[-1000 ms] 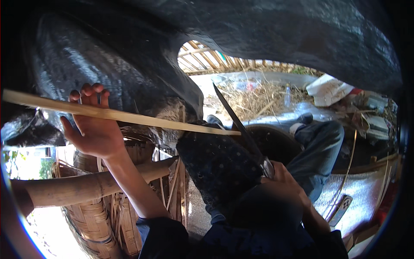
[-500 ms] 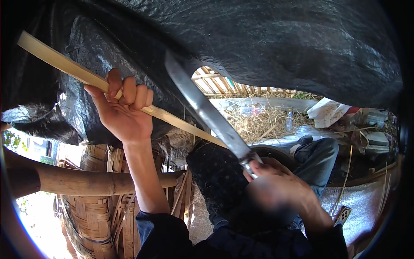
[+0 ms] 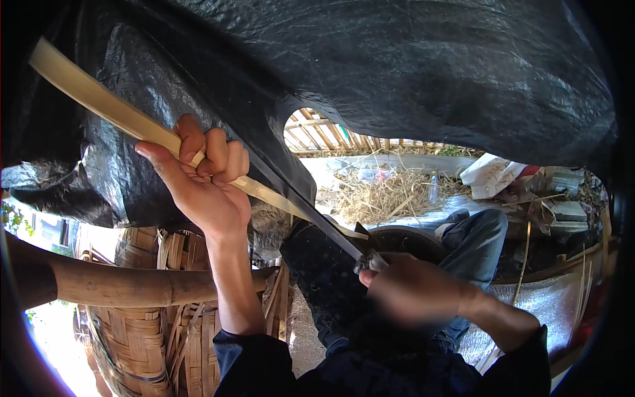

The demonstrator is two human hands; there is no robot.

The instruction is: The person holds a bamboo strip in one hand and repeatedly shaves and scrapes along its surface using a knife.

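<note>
A long pale bamboo strip (image 3: 99, 96) slants from the upper left down toward the middle, bowed slightly. My left hand (image 3: 208, 175) is closed around it, palm up, with the fingers curled over. My right hand (image 3: 413, 291), partly blurred, grips the handle of a long knife (image 3: 334, 233). Its dark blade points up and left, seen nearly edge-on, and crosses the strip's lower part in this view. Whether blade and strip touch, I cannot tell. The strip's far end shows just beyond the blade, above a dark cloth (image 3: 317, 264) on my lap.
Black plastic sheeting (image 3: 430, 79) hangs across the top and left. A thick bamboo pole (image 3: 145, 283) runs along the left, before woven bamboo baskets (image 3: 132, 337). Beyond my bent leg (image 3: 479, 241) lie straw (image 3: 377, 198), a clear bottle (image 3: 433, 188) and a white sack (image 3: 489, 173).
The knife has turned from showing its broad shiny face to nearly edge-on, and its blade now lies across the strip. My left hand has shifted slightly right and down.
</note>
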